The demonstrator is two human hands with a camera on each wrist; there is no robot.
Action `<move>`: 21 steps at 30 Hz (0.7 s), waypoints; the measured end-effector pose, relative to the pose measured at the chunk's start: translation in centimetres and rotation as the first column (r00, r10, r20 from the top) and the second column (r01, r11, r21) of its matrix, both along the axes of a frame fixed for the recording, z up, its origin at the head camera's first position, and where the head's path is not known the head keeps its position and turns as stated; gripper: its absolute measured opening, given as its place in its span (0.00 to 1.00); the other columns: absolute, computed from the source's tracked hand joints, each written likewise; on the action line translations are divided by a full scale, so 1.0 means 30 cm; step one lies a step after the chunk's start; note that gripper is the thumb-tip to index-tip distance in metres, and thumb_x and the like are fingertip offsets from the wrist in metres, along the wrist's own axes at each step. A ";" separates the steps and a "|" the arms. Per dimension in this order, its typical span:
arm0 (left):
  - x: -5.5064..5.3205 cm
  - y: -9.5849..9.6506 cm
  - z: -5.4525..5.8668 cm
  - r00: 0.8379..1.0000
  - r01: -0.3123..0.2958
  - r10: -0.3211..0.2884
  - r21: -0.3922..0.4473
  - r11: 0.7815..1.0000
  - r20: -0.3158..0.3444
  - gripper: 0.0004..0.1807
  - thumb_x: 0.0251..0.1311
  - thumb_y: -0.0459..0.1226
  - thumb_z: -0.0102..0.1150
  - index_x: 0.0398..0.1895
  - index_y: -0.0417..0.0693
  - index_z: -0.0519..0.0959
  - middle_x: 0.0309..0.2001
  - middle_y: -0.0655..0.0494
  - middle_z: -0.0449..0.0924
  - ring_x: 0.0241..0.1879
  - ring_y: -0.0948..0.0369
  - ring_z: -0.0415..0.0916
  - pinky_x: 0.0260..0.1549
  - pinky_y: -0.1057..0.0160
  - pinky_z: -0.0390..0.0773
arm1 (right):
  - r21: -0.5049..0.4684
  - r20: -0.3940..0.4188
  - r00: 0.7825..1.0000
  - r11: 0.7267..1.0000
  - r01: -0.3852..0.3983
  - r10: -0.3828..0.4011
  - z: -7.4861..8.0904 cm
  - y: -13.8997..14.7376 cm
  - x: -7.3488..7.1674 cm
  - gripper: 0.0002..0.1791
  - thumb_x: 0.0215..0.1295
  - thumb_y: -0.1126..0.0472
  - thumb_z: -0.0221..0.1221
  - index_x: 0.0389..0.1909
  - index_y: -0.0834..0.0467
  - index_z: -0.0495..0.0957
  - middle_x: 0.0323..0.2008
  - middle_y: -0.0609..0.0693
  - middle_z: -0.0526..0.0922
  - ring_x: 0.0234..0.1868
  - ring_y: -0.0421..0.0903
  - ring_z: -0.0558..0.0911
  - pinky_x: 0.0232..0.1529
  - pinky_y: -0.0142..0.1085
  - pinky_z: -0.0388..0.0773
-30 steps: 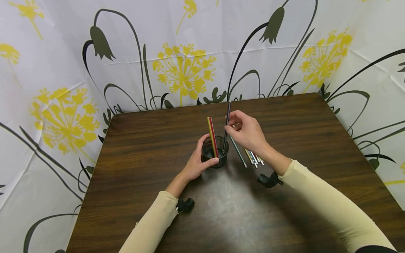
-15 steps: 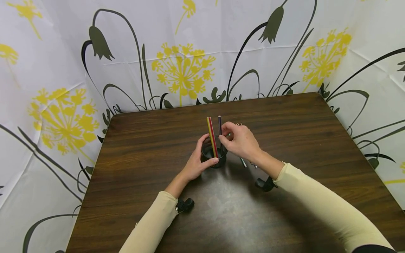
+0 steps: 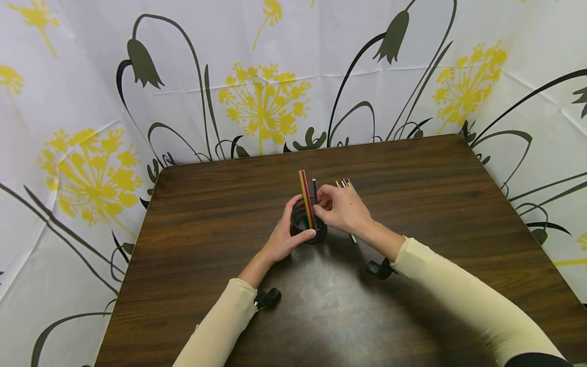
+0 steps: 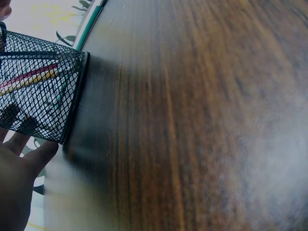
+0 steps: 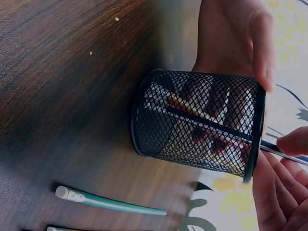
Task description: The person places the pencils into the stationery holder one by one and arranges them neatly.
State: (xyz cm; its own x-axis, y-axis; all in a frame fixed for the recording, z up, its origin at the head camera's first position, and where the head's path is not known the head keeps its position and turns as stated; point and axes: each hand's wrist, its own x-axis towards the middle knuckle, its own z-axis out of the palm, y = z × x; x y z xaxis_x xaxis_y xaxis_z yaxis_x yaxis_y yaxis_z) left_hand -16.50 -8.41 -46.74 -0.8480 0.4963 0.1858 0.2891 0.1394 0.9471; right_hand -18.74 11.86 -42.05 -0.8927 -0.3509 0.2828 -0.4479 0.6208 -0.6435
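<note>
My left hand (image 3: 281, 243) grips the side of a black mesh pencil cup (image 5: 197, 122), thumb near its rim. The cup stands upright on the table. A yellow pencil (image 3: 302, 188) and a red pencil (image 3: 308, 196) lean together inside it, their upper ends above the rim. My right hand (image 3: 345, 209) pinches a dark pencil (image 3: 314, 186) at the rim, with its lower part inside the cup. In the right wrist view that part shows through the mesh. Beside the cup lies a green pencil (image 5: 118, 204) with a white eraser.
More pencils (image 3: 344, 183) lie on the table to the right, mostly hidden behind my right hand. The dark wooden table (image 3: 220, 204) reaches back to a white cloth (image 3: 183, 117) with flower prints. A black wrist camera (image 3: 270, 297) sits by my left sleeve.
My right hand has moved left and down, lowering the dark pencil into the cup. The left hand stays on the cup. The far ends of the loose pencils now show behind the right hand.
</note>
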 end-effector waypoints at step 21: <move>-0.041 -0.007 -0.108 1.000 -0.019 0.019 -0.008 1.000 0.010 0.47 0.62 0.38 0.65 0.77 0.63 0.46 0.72 0.53 0.58 0.69 0.53 0.58 0.65 0.41 0.57 | 0.083 0.055 0.994 0.992 0.092 -0.097 0.006 -0.030 -0.020 0.06 0.59 0.60 0.67 0.30 0.57 0.79 0.23 0.44 0.82 0.22 0.37 0.78 0.24 0.33 0.75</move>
State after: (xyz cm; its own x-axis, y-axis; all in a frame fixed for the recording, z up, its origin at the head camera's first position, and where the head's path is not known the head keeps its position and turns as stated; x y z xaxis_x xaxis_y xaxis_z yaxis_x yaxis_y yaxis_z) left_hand -17.72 -8.60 -49.97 -0.8590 0.4819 0.1730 0.2766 0.1525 0.9488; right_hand -19.33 10.95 -41.86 -0.9371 -0.2837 0.2035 -0.3479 0.7092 -0.6132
